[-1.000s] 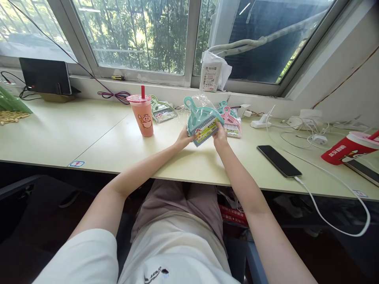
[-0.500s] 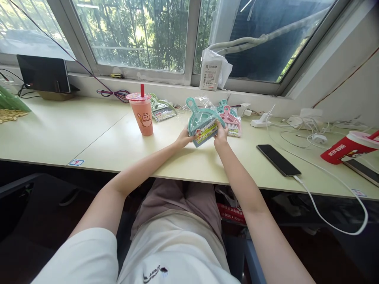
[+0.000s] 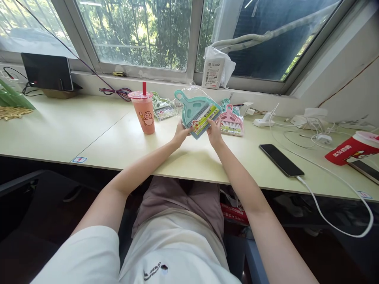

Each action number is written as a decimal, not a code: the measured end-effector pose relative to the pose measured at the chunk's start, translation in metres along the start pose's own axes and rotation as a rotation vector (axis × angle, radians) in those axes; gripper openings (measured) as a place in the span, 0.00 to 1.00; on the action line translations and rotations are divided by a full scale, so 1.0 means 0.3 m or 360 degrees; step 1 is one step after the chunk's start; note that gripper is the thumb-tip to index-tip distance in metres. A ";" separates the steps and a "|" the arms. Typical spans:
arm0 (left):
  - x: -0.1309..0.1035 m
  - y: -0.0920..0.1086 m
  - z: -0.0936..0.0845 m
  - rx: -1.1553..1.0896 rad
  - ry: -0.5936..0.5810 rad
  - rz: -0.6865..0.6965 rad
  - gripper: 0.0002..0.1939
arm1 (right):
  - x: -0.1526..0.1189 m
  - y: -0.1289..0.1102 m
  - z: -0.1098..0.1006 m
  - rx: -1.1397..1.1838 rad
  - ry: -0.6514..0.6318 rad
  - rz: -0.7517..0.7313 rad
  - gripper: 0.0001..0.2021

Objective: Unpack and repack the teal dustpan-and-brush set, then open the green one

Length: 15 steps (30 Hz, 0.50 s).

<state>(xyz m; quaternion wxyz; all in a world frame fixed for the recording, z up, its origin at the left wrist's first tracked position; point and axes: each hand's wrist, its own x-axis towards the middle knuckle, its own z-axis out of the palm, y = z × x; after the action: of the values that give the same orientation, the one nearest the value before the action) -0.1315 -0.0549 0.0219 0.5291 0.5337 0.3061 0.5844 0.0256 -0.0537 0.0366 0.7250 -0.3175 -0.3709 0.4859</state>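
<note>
Between my hands, above the table, is a teal mini dustpan and brush set (image 3: 197, 110) in a clear plastic bag with a yellow-green label. Its handle tilts up to the left. My left hand (image 3: 181, 134) grips its lower left edge, and my right hand (image 3: 214, 131) pinches its lower right side, thumb on the front. Behind my right hand lies a pink dustpan and brush set (image 3: 231, 121) in clear wrap, with another teal set (image 3: 225, 104) partly hidden behind it. To the left rests a green dustpan set (image 3: 162, 107), also wrapped.
A pink drink cup with a red straw (image 3: 144, 113) stands left of my hands. On the right are a charging phone (image 3: 281, 160), white cables, a power strip (image 3: 263, 120) and a tipped red cup (image 3: 349, 149). A tablet (image 3: 47, 71) stands at the back left.
The teal set has turned, its handle swinging left and its label now slanting up more steeply. My right hand has shifted left and down along its edge.
</note>
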 end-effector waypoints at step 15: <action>-0.051 0.008 0.044 -0.0038 -0.0594 -0.0350 0.34 | -0.028 -0.037 0.012 -0.0174 0.0129 -0.0124 0.39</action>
<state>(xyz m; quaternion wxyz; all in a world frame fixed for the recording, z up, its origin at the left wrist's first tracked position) -0.1216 -0.0726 0.0230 0.6436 0.5896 0.2523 0.4178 0.0258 -0.0648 0.0456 0.7394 -0.3613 -0.3792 0.4230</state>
